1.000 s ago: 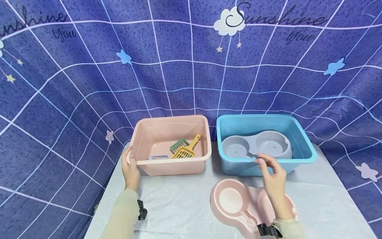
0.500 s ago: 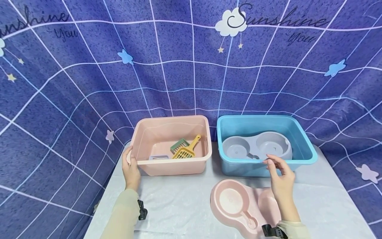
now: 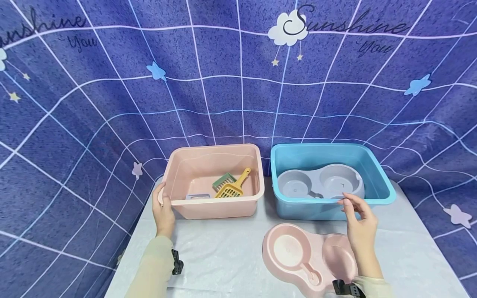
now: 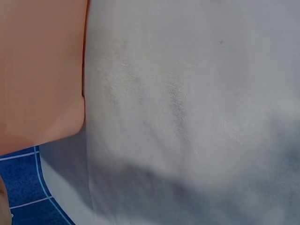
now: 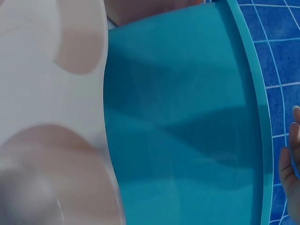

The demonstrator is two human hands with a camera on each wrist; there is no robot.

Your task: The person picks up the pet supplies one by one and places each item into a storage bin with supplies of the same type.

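At the left, my left hand [image 3: 163, 211] grips the near left corner of a pink plastic tub [image 3: 220, 210]. A yellow slotted litter scoop [image 3: 230, 190] lies in this tub across a green slotted piece [image 3: 222, 182]; a pale grey piece [image 3: 198, 196] is partly hidden by the front rim. My right hand [image 3: 363, 227], fingers loosely bent, is at the front rim of a blue tub [image 3: 309, 211], with nothing visible in it. A grey double pet bowl [image 3: 316, 180] sits inside the blue tub. Below, a pink double pet bowl [image 3: 314, 252] lies on the table, partly behind my right forearm.
Pale cloth covers the table [image 3: 216, 256]. Behind and to the left hangs a blue gridded curtain [image 3: 220, 95], close to the backs of both tubs. A narrow gap separates the two tubs. Black camera straps [image 3: 177, 261] are on my wrists.
My right hand has slid rightward along the blue tub's front rim, uncovering more of the pink double bowl. The left hand stays at the pink tub's corner.
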